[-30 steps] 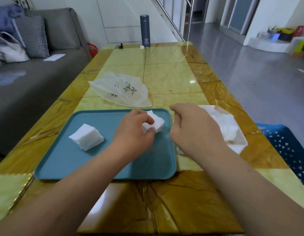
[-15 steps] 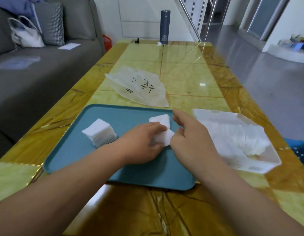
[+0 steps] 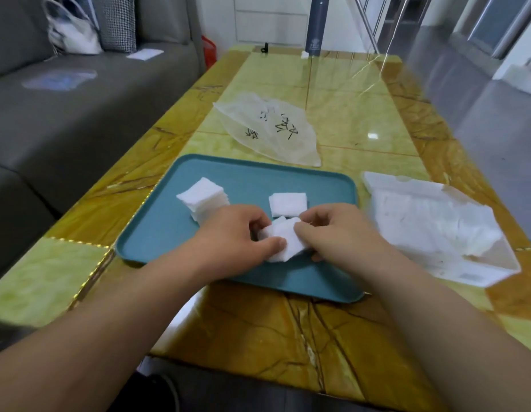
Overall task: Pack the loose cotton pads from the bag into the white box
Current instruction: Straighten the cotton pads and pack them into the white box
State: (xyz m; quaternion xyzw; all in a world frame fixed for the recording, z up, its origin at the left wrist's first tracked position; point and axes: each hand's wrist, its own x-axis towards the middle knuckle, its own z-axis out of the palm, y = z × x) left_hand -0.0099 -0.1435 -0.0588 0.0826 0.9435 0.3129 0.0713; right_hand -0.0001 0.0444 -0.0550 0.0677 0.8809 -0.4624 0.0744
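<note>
Both hands meet over the teal tray [image 3: 157, 233]. My left hand [image 3: 231, 239] and my right hand [image 3: 338, 233] pinch a small stack of white cotton pads [image 3: 285, 242] from either side, just above the tray. A second small stack [image 3: 288, 203] lies on the tray behind it. A taller stack [image 3: 203, 197] sits at the tray's left. The white box [image 3: 436, 227] stands open to the right of the tray with pads inside. The translucent bag [image 3: 270, 129] lies flat beyond the tray.
The yellow marble-pattern table [image 3: 347, 108] carries a dark flask [image 3: 316, 25] at its far end. A grey sofa [image 3: 80, 99] with a white handbag [image 3: 72, 31] runs along the left. Tiled floor and a stair rail lie to the right.
The view has shifted right and closer. My hands drew a few pads off the stack and pulled them toward me; the remaining small stack now lies apart behind them.
</note>
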